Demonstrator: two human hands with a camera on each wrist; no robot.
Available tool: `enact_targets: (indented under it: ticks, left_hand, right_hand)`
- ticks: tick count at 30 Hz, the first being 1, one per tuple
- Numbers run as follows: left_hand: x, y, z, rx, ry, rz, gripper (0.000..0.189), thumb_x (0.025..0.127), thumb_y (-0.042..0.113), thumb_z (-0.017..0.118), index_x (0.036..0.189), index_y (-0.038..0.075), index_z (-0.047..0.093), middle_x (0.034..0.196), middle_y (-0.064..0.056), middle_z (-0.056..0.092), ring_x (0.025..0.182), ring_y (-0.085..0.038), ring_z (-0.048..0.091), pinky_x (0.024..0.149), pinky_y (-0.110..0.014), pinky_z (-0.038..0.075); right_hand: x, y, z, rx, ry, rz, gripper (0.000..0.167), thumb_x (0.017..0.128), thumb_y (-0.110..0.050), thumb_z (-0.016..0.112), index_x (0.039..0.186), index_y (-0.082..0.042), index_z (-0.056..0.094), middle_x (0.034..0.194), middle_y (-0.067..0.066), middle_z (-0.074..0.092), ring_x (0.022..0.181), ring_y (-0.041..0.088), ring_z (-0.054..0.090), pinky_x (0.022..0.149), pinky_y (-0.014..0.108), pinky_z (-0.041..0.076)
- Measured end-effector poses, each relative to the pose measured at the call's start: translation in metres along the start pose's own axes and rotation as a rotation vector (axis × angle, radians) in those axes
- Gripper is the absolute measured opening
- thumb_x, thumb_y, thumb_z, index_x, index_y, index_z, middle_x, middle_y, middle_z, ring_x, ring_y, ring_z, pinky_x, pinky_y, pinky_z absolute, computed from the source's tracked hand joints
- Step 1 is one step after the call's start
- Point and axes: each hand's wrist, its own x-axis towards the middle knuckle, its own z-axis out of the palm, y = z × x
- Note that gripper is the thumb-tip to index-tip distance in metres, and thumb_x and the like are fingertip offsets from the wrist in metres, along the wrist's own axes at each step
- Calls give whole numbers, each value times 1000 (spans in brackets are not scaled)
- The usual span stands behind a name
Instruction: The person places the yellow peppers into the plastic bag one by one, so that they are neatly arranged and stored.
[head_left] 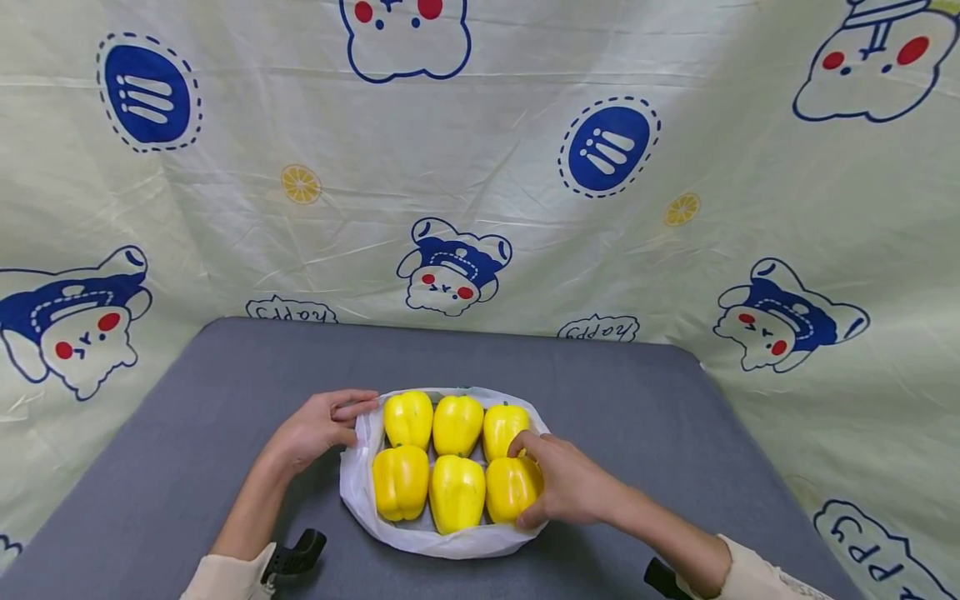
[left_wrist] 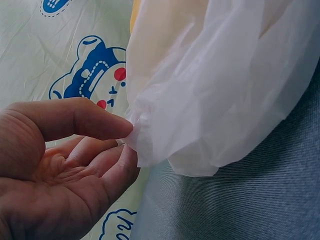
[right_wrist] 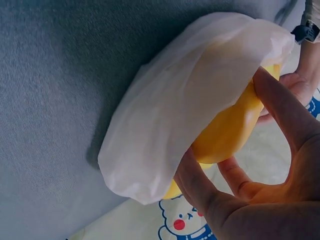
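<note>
Several yellow bell peppers (head_left: 457,493) stand in two rows inside a white plastic bag (head_left: 438,546), its rim spread wide around them. At the bag's left edge is my left hand (head_left: 318,427); the left wrist view shows its thumb and a finger (left_wrist: 100,122) pinching the thin plastic. My right hand (head_left: 573,479) reaches over the right rim and grips the front-right bell pepper (head_left: 510,490), fingers at its back and thumb at its front. In the right wrist view, that yellow pepper (right_wrist: 230,130) sits between thumb and fingers, partly hidden by the bag wall.
Bag and peppers rest on a grey cloth-covered table (head_left: 600,400). Behind and beside the table hangs a pale curtain (head_left: 495,167) printed with cartoon bears and orange slices. A black band (head_left: 296,554) sits at the left wrist.
</note>
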Motion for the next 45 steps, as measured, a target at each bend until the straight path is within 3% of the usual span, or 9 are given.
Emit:
enact_targets:
  ticks: [15,25,34,41,45]
  left_hand:
    - [3,1,2,5,-6,-8,70,80,-12,60,148,-4,47,151,-19,51,143,-36,43,80,-28,48]
    - [1,-1,0,10,-4,-14,69,80,-12,61,148,-4,47,151,-19,52,143,-37,44,80,-28,49]
    - [1,-2,-6,25,14,-12,69,79,-7,60,147,-2,49,150,-17,54,124,-27,50,79,-30,45]
    - [0,3,-9,97,37,-34,63,84,-2,62,146,2,52,145,-14,59,143,-34,45,102,-42,46]
    - [1,7,-9,121,38,-62,60,87,1,62,146,3,53,145,-14,59,143,-36,46,106,-50,47]
  right_hand:
    - [1,3,9,8,-28,34,70,59,-22,96,118,-19,57,110,5,61,96,23,52,83,47,50]
    - [2,2,11,-23,-43,-29,68,63,-25,95,122,-19,61,117,5,64,99,22,54,87,50,49]
    - [9,-3,10,-56,-57,-30,67,64,-28,95,122,-19,62,118,6,65,98,20,55,88,48,50]
    - [10,-5,9,-80,-77,-47,70,67,-31,94,127,-15,62,122,10,64,101,22,56,91,51,50]
    - [9,-5,8,-79,-90,-56,72,68,-31,93,130,-12,62,125,13,64,106,26,56,93,54,49]
